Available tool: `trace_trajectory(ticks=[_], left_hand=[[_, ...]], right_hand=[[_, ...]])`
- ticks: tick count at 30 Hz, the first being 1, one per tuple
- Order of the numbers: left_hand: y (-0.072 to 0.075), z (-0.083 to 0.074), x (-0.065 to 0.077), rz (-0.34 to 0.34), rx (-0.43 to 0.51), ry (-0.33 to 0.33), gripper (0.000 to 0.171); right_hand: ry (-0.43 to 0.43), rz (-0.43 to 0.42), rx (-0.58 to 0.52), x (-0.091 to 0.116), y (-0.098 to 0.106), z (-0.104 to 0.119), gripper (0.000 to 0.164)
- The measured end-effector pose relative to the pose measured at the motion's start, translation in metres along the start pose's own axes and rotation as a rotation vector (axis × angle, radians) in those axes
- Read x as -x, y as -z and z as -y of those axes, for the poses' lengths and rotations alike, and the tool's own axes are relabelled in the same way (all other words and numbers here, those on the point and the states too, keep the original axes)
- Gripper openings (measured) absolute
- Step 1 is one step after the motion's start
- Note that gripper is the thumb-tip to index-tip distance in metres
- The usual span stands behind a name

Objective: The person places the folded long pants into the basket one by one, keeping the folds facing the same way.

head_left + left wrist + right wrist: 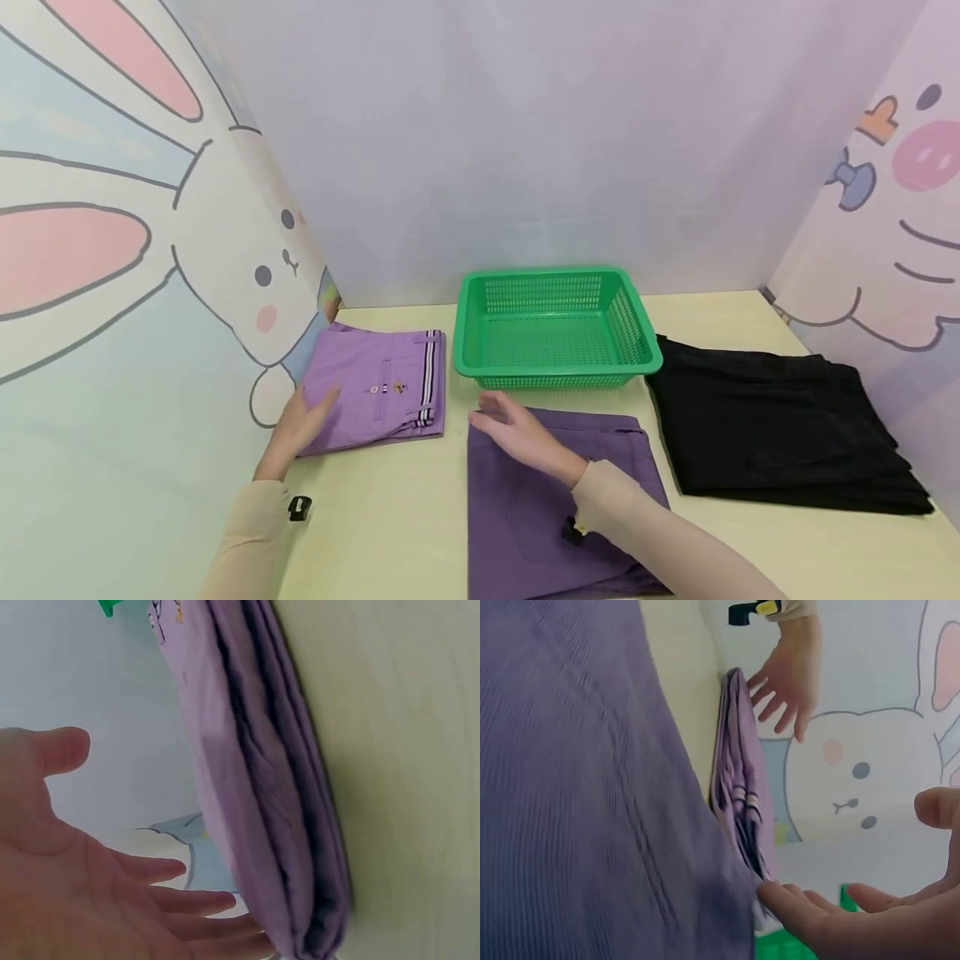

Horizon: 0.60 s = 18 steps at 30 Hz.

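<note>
Folded light-purple trousers point(352, 392) with a striped waistband lie at the left of the table. My left hand point(302, 423) is at their left edge, fingers spread; in the left wrist view its fingertips point(247, 924) reach the folded edge. Dark-purple folded trousers point(540, 508) lie at the front middle. Over their upper left corner is my right hand point(521, 429), its fingers extended and nothing held. In the right wrist view that hand point(885, 919) appears beside the dark-purple cloth, and whether it touches the cloth is unclear.
A green plastic basket point(555, 371) stands at the back middle, with nothing inside. Folded black clothing point(772, 425) lies on the right. Printed cartoon walls point(247, 242) enclose the pale wooden table point(375, 525) at the left, back and right.
</note>
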State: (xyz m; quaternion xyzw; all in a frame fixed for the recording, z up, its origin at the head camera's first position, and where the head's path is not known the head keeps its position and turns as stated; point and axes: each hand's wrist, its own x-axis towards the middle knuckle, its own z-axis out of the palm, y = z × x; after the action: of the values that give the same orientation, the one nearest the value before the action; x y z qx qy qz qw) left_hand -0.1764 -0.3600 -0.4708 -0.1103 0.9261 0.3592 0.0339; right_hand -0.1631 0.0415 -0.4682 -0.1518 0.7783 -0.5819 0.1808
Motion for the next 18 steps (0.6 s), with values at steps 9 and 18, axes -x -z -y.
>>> trace_trajectory(ticks=[9, 18], left_hand=[[-0.004, 0.015, -0.005, 0.014, -0.028, 0.070, 0.113], [-0.009, 0.017, -0.002, -0.015, -0.114, 0.144, 0.107]], right_hand=[[-0.150, 0.060, -0.199, -0.035, -0.023, -0.002, 0.076], [-0.281, 0.149, -0.261, -0.052, -0.039, 0.004, 0.089]])
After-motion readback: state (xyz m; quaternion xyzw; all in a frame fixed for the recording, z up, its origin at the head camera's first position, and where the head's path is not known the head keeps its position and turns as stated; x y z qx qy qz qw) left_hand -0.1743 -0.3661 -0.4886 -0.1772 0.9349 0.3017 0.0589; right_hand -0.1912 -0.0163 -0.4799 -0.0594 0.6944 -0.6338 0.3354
